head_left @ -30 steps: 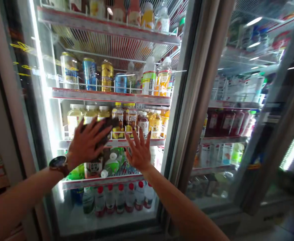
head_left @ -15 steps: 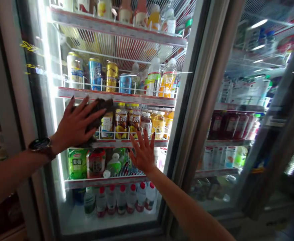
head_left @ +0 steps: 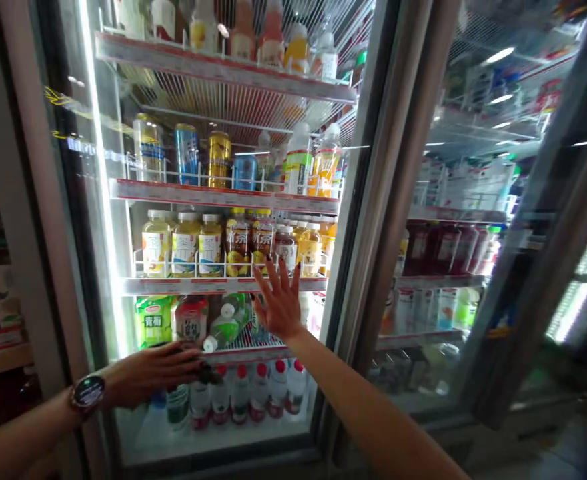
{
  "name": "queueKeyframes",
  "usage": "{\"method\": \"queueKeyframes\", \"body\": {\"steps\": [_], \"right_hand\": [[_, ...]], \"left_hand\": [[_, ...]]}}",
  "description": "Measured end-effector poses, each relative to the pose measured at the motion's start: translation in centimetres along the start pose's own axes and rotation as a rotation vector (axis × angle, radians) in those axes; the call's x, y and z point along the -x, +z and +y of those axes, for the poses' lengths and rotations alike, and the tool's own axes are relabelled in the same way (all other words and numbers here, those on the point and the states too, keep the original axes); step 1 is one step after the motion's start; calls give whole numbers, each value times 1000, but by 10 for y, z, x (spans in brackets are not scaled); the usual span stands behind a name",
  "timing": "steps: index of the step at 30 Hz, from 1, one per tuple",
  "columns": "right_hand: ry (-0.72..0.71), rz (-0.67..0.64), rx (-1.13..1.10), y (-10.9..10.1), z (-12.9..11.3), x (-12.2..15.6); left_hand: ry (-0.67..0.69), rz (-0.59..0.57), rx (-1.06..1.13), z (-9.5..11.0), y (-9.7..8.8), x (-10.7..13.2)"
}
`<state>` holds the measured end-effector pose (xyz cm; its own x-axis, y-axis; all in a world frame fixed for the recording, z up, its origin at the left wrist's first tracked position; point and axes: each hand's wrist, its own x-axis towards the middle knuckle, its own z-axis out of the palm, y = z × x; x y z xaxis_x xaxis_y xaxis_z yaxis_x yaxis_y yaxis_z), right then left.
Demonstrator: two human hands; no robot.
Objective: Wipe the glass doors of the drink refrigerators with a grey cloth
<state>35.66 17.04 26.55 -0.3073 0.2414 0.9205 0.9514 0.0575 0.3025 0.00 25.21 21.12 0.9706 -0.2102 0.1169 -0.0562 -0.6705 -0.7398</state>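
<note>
My left hand, with a watch on its wrist, is low against the glass door, in front of the bottom shelf. Under its palm and fingers is a dark cloth, mostly hidden by the hand. Fingers spread and holding nothing, my right hand rests at the glass, in front of the tea bottles. It partly covers the shelf edge behind it.
Behind the glass, drink cans, tilted green bottles and several red-capped water bottles stand on lit shelves. A metal door frame separates this door from another glass cooler door on the right.
My left hand has moved down the glass with the dark cloth, uncovering the pale tea bottles. My right hand stays at nearly the same spot. The view has shifted slightly.
</note>
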Motion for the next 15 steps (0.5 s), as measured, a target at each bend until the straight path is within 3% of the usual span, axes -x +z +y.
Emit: {"method": "queueKeyframes", "body": {"steps": [2, 4, 6, 7, 8, 10, 12, 15], "right_hand": [[-9, 4, -5, 1, 0, 1], [-11, 6, -5, 2, 1, 1], [-14, 16, -4, 3, 2, 2], [-11, 20, -6, 3, 2, 3], [-6, 22, -10, 3, 3, 3], [4, 22, -19, 3, 3, 3], [12, 19, -21, 3, 3, 2], [2, 7, -32, 2, -1, 1]], "left_hand": [[-130, 70, -44, -51, -40, -10], [-402, 212, -117, -100, -84, -31], [-713, 361, -182, -128, -113, -53], [-830, 423, -201, -131, -118, -62], [-904, 455, -206, -127, -115, -69], [-902, 441, -179, -98, -89, -71], [-755, 341, -129, -50, -47, -59], [-396, 140, -51, 23, 11, -27]]}}
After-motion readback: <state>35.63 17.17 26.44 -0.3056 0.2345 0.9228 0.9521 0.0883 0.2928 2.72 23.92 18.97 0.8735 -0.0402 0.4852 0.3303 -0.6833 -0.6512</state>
